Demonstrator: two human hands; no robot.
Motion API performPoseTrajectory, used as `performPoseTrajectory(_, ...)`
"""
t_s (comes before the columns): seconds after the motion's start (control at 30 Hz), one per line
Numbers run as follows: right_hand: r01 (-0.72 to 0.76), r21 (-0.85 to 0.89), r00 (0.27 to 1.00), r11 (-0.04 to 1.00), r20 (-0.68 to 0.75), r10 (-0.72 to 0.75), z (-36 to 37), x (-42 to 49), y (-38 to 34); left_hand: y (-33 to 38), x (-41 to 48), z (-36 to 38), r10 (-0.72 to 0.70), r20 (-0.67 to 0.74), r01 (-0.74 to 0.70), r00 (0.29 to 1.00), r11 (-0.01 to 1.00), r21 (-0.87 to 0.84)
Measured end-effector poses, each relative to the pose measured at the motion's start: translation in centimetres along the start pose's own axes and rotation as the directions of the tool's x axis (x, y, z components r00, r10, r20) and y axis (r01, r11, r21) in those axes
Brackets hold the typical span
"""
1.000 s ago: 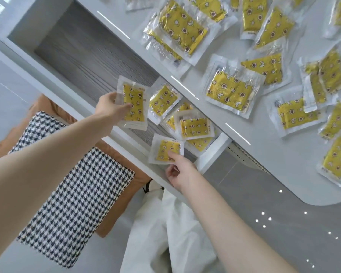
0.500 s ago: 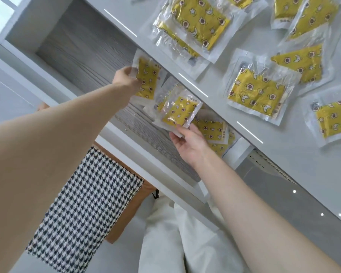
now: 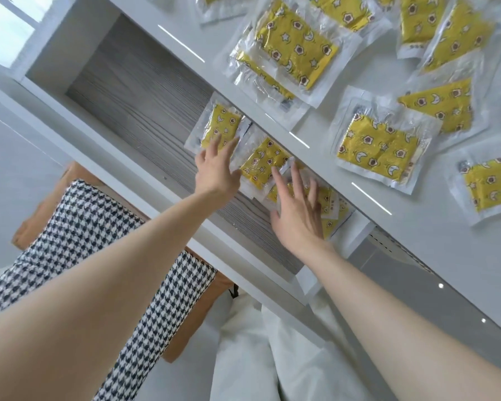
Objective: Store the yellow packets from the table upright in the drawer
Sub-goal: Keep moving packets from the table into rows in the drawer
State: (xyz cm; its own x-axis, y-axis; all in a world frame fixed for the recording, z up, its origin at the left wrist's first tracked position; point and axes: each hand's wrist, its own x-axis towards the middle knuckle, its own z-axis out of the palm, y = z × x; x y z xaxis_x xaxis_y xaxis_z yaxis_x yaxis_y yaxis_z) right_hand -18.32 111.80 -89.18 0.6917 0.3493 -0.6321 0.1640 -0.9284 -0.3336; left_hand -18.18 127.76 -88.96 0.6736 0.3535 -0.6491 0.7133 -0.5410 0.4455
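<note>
Yellow packets (image 3: 378, 147): clear plastic sleeves with white borders around yellow star-and-moon print inserts, many scattered flat on the white table (image 3: 434, 256) from 12 to 3 o'clock. A few sit in the open grey wood-grain drawer (image 3: 133, 91) against its table-side edge, near centre. Left hand (image 3: 216, 169) and right hand (image 3: 297, 215) both flat, fingers spread, pressing on drawer packets (image 3: 219, 127), gripping nothing.

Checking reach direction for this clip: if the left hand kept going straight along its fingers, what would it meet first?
The left hand has fingers spread over the packet leaning in the drawer, apparently already touching it. Beyond that lies the table edge, though depth is unclear.
</note>
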Motion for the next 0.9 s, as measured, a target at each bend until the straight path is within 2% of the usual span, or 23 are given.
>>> performPoseTrajectory(0.07,-0.057,-0.002,0.995,0.998,0.083,0.057,0.0,1.0,0.1,0.2,-0.3,1.0,0.004,0.031,-0.005,1.000,1.000,0.012)
performPoseTrajectory(0.13,-0.092,-0.002,0.990,0.996,0.109,0.092,0.7,1.9,0.4,0.6,-0.7,1.6,-0.012,0.041,0.014,0.999,0.999,-0.038)
performPoseTrajectory(0.27,-0.025,-0.138,0.997,0.990,-0.077,0.014,2.1,1.7,1.7,1.2,-1.7,2.3,-0.073,0.031,0.077,0.997,0.986,-0.150)
performPoseTrajectory(0.4,0.048,-0.183,0.990,0.982,-0.123,-0.071,1.5,-0.9,3.1,1.8,-3.2,2.7,-0.157,0.045,0.163,0.987,0.953,-0.254)
performPoseTrajectory(0.47,0.055,-0.213,0.991,0.976,-0.109,-0.079,1.6,-1.9,4.0,2.2,-3.9,3.1,-0.227,0.063,0.234,0.972,0.912,-0.335)
performPoseTrajectory(0.57,0.041,-0.274,0.989,0.961,-0.128,-0.078,1.9,-3.2,4.9,2.5,-4.4,3.8,-0.359,0.128,0.375,0.924,0.795,-0.477)
performPoseTrajectory(0.67,0.034,-0.256,0.987,0.966,-0.143,-0.072,2.1,-4.0,5.1,1.9,-4.5,4.9,-0.345,0.161,0.374,0.925,0.747,-0.549)
performPoseTrajectory(0.77,0.083,-0.217,0.993,0.973,-0.060,-0.098,2.4,-4.2,4.6,1.3,-4.4,5.6,-0.323,0.159,0.354,0.933,0.746,-0.564)
performPoseTrajectory(0.9,0.124,-0.182,0.991,0.975,0.065,-0.114,2.8,-3.7,4.3,1.5,-4.8,5.3,-0.363,0.168,0.382,0.916,0.669,-0.638)
